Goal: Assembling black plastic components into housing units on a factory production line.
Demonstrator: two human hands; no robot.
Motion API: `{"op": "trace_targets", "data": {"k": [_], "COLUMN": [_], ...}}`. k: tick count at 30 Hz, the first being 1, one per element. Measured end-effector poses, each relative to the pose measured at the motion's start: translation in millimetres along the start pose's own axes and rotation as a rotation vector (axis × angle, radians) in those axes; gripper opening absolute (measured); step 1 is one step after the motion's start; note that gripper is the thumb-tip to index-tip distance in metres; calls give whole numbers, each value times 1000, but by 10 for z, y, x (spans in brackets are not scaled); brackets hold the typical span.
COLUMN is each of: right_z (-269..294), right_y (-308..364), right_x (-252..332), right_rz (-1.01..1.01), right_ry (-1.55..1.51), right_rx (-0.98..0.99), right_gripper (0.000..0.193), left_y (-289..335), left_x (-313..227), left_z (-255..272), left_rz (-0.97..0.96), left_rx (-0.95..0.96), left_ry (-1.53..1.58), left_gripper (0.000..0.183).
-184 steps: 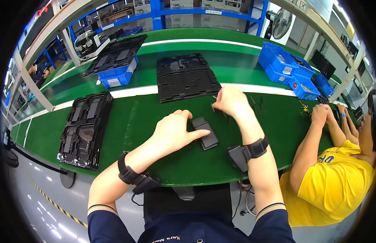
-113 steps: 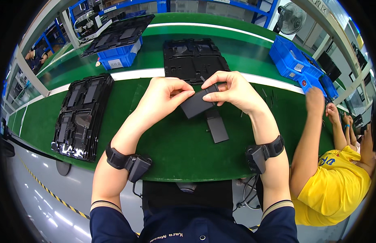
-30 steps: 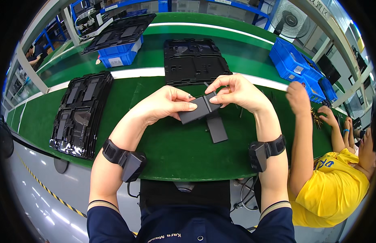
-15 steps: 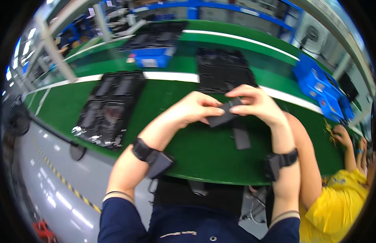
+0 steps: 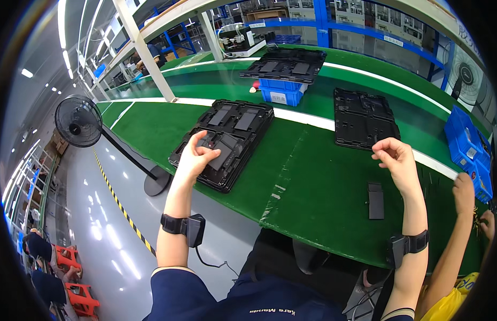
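My left hand (image 5: 192, 159) is over the near edge of a black moulded tray (image 5: 256, 140), thumb and forefinger spread apart. Just beyond its thumb, a dark rectangular block (image 5: 225, 152) sits in the tray. Further back in that tray are more grey-black flat blocks (image 5: 245, 120). My right hand (image 5: 396, 160) is raised above the green tabletop, its fingers loosely curled and nothing visible between them. Below it on the table lies a dark oblong block (image 5: 376, 201). Beyond the right hand stands a second black tray (image 5: 364, 119), its compartments showing no blocks that I can make out.
Another black tray (image 5: 286, 65) rests on a blue bin (image 5: 280, 93) at the back. Blue bins (image 5: 467, 142) stand at the right, near a co-worker's hand (image 5: 463, 192). A pedestal fan (image 5: 80, 122) is on the floor at left. A white upright post (image 5: 146, 53) rises from the table.
My hands have parted from the dark block they both held. The left has moved over the left tray; the right stays raised on the right side. The view has swung left.
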State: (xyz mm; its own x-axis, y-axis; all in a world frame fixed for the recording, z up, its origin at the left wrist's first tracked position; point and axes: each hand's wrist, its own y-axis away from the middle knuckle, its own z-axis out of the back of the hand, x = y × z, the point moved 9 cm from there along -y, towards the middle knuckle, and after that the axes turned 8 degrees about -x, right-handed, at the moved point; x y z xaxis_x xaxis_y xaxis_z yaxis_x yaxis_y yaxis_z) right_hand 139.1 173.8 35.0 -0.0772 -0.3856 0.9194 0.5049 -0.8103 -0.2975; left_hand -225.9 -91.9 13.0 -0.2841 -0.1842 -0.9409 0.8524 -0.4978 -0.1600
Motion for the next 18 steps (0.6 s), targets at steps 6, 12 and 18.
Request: {"op": "trace_targets", "data": {"k": [6,12,18], "right_z": [80,115,-9], "right_y": [-13,-44,-24], "right_x": [-70,-109,-102], "right_rz": [-23,22,64], "right_ry": [46,157,223], "right_rx": [-60,-74,-13], "right_gripper": [17,14,12], "left_y": [142,479,574], "left_x": [-357,-421,-245], "left_z": [48,-68,-105], "left_rz": [-408,-827,-696], "left_rx": [-216,-119,-67], "left_ry": [-810,-720,-642], "left_gripper": [67,40,30]}}
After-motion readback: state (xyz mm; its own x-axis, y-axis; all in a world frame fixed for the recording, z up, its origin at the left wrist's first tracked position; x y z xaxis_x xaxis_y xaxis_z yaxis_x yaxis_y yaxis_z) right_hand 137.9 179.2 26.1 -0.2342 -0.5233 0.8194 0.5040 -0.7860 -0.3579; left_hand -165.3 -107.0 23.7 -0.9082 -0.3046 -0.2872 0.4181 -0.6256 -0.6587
